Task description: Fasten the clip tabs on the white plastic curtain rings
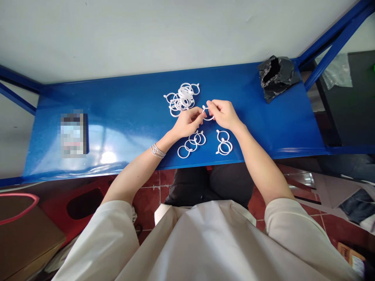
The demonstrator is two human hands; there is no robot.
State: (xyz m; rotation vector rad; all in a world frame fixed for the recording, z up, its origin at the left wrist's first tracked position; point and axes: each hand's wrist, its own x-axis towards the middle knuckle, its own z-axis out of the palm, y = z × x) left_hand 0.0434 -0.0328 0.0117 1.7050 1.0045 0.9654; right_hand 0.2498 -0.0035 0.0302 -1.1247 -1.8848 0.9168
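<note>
Over the middle of the blue table, my left hand (190, 120) and my right hand (222, 113) pinch opposite sides of one white plastic ring (209, 118), which has a small tab at its top. The fingertips of both hands are closed on it. Behind my left hand lies a heap of similar white rings (185, 95). Nearer me, below my left hand, several loose rings (191, 145) lie in an overlapping row. Below my right hand is a small group of rings (225, 147), two of them overlapping.
The blue table (131, 105) stands against a pale wall. A crumpled black plastic bag (277, 78) sits at its right rear. On the left lies a blurred-out rectangular object (74, 135). Blue frame bars (334, 50) rise at the table's right end.
</note>
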